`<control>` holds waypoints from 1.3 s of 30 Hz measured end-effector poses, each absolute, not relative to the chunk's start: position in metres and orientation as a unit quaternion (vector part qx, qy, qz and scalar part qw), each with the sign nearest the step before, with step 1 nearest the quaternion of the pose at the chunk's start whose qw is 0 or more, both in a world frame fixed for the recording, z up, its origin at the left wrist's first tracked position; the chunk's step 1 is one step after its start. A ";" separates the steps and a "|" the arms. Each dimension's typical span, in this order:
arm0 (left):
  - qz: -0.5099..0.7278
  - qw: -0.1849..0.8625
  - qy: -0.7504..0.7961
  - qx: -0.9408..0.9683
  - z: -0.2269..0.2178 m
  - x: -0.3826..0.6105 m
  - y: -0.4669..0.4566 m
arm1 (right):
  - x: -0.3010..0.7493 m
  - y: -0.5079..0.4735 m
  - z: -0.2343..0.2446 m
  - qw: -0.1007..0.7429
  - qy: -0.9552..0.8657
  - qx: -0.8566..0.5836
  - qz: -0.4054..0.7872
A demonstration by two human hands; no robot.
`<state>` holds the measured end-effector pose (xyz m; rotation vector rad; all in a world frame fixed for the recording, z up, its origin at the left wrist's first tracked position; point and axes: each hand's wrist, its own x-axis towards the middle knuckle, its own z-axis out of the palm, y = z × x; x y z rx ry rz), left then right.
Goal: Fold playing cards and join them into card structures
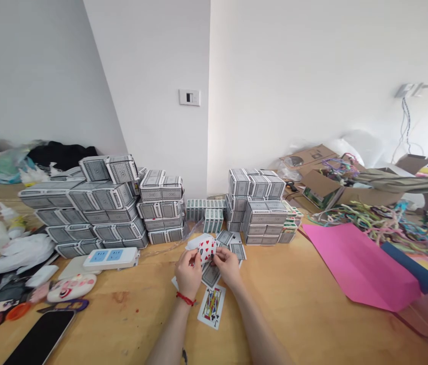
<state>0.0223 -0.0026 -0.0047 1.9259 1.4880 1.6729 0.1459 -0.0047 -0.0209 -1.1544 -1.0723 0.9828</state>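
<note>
Between both hands, at the middle of the table, is a playing card [206, 249] with red hearts, its face toward me. My left hand [188, 274], with a red bracelet at the wrist, pinches the card's left side. The fingers of my right hand [228, 264] close on its right edge. Loose playing cards lie beneath and behind the hands, among them a face-down card [211, 275] with a grey patterned back. A jack of clubs [212, 306] lies face up between my forearms.
Stacked blocks folded from cards stand at the left [111, 213] and the right [266, 215], with green ones [212, 220] between. A white power strip [111, 258] and a phone [41, 338] lie left. Pink paper [365, 268], tangled cords [373, 223] and a cardboard box [358, 197] occupy the right.
</note>
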 end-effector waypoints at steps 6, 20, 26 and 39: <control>0.556 0.097 0.492 0.663 0.000 0.027 -0.007 | 0.141 -0.009 -0.019 0.590 -0.471 -0.565 0.333; 0.567 0.099 0.499 0.648 -0.002 0.026 -0.005 | 0.143 -0.007 -0.022 0.594 -0.489 -0.533 0.353; 0.561 0.117 0.498 0.651 -0.001 0.028 -0.007 | 0.140 -0.011 -0.017 0.586 -0.475 -0.583 0.301; 0.555 0.113 0.501 0.655 -0.002 0.026 -0.005 | 0.142 -0.014 -0.012 0.568 -0.493 -0.595 0.284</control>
